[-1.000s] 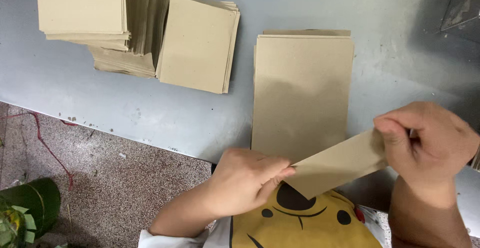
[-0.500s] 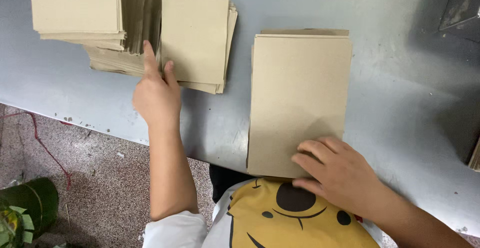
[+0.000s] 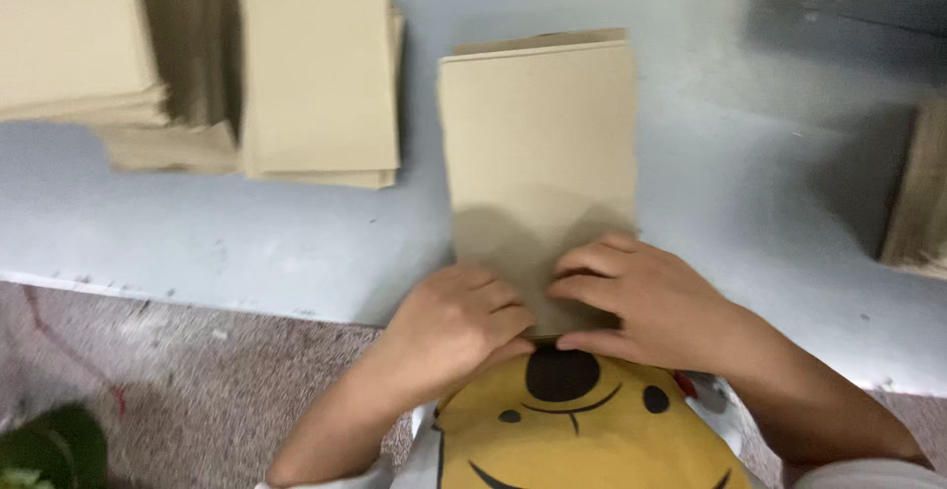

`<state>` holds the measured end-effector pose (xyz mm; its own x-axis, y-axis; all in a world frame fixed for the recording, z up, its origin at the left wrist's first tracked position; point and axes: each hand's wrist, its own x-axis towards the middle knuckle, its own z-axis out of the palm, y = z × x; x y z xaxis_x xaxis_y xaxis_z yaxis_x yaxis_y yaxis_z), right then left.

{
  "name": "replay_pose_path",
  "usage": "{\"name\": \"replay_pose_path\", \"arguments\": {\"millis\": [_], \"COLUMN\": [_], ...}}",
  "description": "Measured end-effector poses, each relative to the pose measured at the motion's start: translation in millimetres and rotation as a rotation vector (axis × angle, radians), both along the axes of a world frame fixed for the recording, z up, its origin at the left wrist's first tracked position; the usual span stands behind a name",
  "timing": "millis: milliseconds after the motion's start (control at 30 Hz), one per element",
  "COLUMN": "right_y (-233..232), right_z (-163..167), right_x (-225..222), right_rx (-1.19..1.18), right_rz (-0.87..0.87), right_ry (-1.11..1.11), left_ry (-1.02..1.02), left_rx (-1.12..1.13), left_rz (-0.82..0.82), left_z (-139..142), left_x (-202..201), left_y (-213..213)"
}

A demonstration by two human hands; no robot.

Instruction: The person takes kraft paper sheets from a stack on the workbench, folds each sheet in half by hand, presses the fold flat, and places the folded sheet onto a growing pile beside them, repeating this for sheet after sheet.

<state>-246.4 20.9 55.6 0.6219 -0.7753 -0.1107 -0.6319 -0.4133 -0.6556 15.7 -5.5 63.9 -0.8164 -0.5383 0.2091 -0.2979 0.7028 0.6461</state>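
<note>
A tall stack of tan paper sheets [image 3: 538, 144] lies on the grey table [image 3: 750, 183] right in front of me. Both hands rest on its near end at the table's edge. My left hand [image 3: 454, 326] has its fingers curled at the sheet's lower left corner. My right hand [image 3: 641, 301] lies flat on the lower right part, its fingers pointing left. The fingertips of the two hands almost meet over the near edge of the top sheet. Whether either hand pinches the sheet is hidden by the fingers.
Another stack of tan sheets [image 3: 316, 84] lies at the back left, beside a taller, messier pile [image 3: 89, 55]. A further tan pile [image 3: 917, 193] stands at the right edge. Speckled floor [image 3: 148, 371] shows below the table edge, with a green thing [image 3: 49, 450] at the bottom left.
My left hand has come back from the far left stack to the near edge of the front stack, beside my right hand. The view has moved closer to the table.
</note>
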Motion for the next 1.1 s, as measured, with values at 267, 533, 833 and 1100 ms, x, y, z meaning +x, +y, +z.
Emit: {"name": "replay_pose_path", "arguments": {"millis": [267,533,833,1100], "right_y": [1,12,22,23], "right_z": [-5,4,-11,-13], "right_x": [1,5,2,-16], "right_rx": [-0.032,-0.182,-0.21,-0.239], "right_rz": [-0.015,0.002,-0.191,0.038], "right_ry": [-0.05,-0.091,-0.12,-0.064], "left_ry": [-0.094,-0.087,-0.133,-0.166], "left_rx": [-0.065,0.13,-0.087,-0.224], "left_rz": [0.023,0.076,-0.089,-0.069], "left_z": [2,6,3,-2], "left_x": [-3,3,5,4], "left_y": [10,2,3,13]}}
